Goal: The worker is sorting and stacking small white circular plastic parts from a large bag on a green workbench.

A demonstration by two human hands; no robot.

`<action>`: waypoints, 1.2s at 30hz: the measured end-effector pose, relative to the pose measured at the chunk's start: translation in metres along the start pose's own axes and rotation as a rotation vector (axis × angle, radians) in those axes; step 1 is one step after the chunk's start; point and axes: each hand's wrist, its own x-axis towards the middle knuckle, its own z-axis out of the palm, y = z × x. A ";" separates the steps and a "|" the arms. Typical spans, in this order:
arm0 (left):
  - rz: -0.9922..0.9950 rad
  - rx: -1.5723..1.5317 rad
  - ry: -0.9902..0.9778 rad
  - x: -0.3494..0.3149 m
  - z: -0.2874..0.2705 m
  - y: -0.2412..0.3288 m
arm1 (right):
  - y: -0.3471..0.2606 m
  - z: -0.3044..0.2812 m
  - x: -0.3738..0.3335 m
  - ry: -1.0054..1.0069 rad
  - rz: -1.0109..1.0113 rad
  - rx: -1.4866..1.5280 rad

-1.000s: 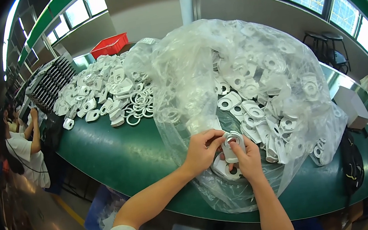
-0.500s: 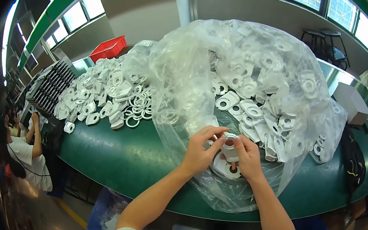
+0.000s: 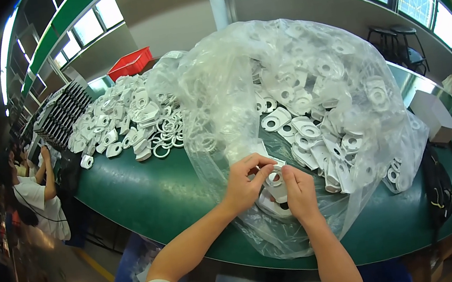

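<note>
Between my two hands is a white plastic part (image 3: 279, 190) with a round hole near its upper end. My left hand (image 3: 244, 185) is closed, its thumb and fingertips pinching the part's upper edge. My right hand (image 3: 300, 192) grips the same part from the right side, fingers bent behind it and mostly hidden. Just below lies another white holed part (image 3: 269, 208), resting on the clear plastic bag (image 3: 219, 85). More white holed parts (image 3: 306, 131) spill from the bag's mouth beyond my hands.
Left on the green table (image 3: 129, 184) is a heap of white parts (image 3: 108, 121) with loose white rings (image 3: 167, 134). Behind stand a red bin (image 3: 130, 63) and stacked dark trays (image 3: 62, 113). White boxes (image 3: 432, 116) sit right; a blue bin (image 3: 126, 269) is below. A co-worker (image 3: 42, 203) is left.
The white part in my hands has turned slightly and moved a little left. My right fingers have come closer over its upper edge. The whole view has shifted a bit.
</note>
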 end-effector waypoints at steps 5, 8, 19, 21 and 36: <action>0.296 0.238 -0.033 0.003 -0.012 0.008 | -0.016 -0.001 -0.003 0.014 -0.228 -0.145; 0.331 0.230 -0.037 -0.001 -0.009 0.012 | -0.014 -0.001 -0.003 0.083 -0.345 -0.222; 0.372 0.149 -0.052 -0.002 -0.011 0.013 | -0.026 -0.003 -0.007 0.110 -0.514 -0.308; 0.378 0.170 -0.076 0.000 -0.013 0.016 | -0.024 -0.003 -0.007 0.058 -0.373 -0.204; -0.114 -0.143 -0.242 0.003 -0.015 -0.001 | 0.001 -0.011 0.005 -0.183 0.126 0.410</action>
